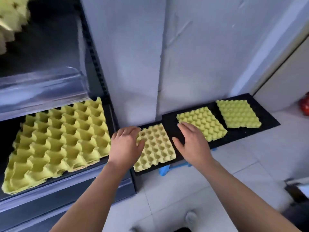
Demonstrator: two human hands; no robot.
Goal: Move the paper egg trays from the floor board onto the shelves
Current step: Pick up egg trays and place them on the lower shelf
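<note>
Three yellow-green paper egg trays lie in a row on the black floor board [267,118]: a near tray [157,148], a middle tray [204,123] and a far tray [237,113]. My left hand [124,145] hovers over the near tray's left edge with fingers relaxed, holding nothing. Beside that tray's right edge, above the board, my right hand [192,142] is spread with straight fingers. A stack of egg trays [58,141] sits on the lower shelf at the left. Another tray [11,15] shows blurred on an upper shelf.
The dark metal shelf unit [93,52] stands at the left, its upright post next to the board. A pale wall rises behind the board. Blue tape [164,169] marks the white tiled floor. A red object [305,104] lies at the right edge.
</note>
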